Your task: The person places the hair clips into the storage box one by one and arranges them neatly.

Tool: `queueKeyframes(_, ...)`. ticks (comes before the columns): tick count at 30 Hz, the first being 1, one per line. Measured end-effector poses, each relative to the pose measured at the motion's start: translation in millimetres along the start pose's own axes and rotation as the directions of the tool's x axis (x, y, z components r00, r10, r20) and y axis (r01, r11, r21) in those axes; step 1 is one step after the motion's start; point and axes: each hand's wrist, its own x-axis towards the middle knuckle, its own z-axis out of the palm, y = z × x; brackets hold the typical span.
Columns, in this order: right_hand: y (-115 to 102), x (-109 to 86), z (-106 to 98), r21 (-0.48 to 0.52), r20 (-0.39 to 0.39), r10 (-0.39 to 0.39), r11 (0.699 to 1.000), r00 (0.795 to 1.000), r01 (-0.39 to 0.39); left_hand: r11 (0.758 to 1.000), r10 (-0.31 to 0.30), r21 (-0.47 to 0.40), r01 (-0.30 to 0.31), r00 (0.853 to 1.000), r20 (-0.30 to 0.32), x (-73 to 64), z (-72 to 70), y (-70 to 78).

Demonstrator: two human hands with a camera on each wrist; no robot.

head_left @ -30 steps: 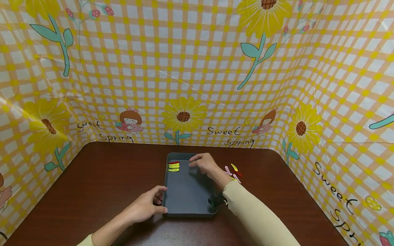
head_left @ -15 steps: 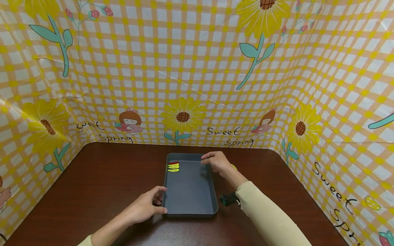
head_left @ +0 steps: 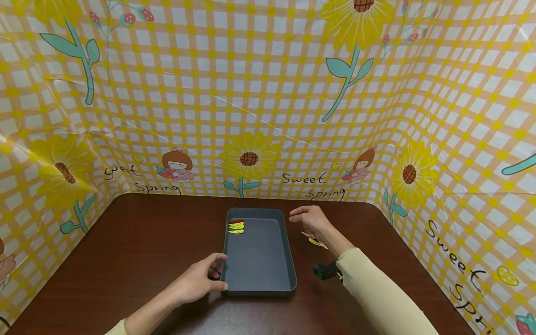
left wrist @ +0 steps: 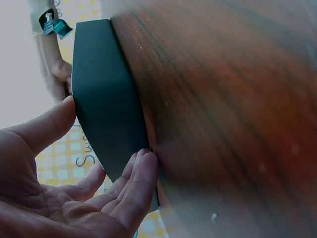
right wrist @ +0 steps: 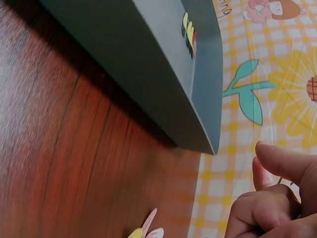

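A grey rectangular tray (head_left: 259,265) lies on the table. Inside its far left corner, several yellow snap hair clips (head_left: 236,229) and a red hair clip (head_left: 236,221) lie in a stacked row. My left hand (head_left: 198,278) touches the tray's left wall, thumb near the front corner and fingertips farther along it. Beyond the tray's right rim, my right hand (head_left: 311,218) hovers with loosely bent fingers and nothing visible in them. Below it, a yellow hair clip (head_left: 316,242) and pink hair clips (head_left: 307,234) lie on the table, partly covered by the hand and wrist.
The dark brown wooden table (head_left: 159,232) runs back to a yellow checked cloth (head_left: 268,93) with sunflowers, which rises behind and along both sides. A dark wrist camera (head_left: 325,271) sits under my right wrist.
My right hand has moved right, from above the tray to over the hair clips on the table. My left hand and the clips in the tray stay where they were.
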Motion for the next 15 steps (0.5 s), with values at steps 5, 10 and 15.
queueKeyframes(5,4,-0.8,-9,-0.028,-0.009,0.006,1.0,1.0,-0.007,1.0,-0.008,-0.002,0.008,1.0,0.002,-0.1,0.0,-0.2)
queueKeyframes(10,8,-1.0,-15,-0.057,-0.031,-0.002,0.998,1.0,0.0,1.0,-0.005,-0.001,0.005,1.0,-0.002,0.2,0.4,-0.2)
queueKeyframes(15,14,-0.8,-19,-0.011,-0.046,0.039,0.999,0.998,-0.04,1.0,-0.008,0.0,0.008,1.0,-0.003,0.1,0.1,-0.5)
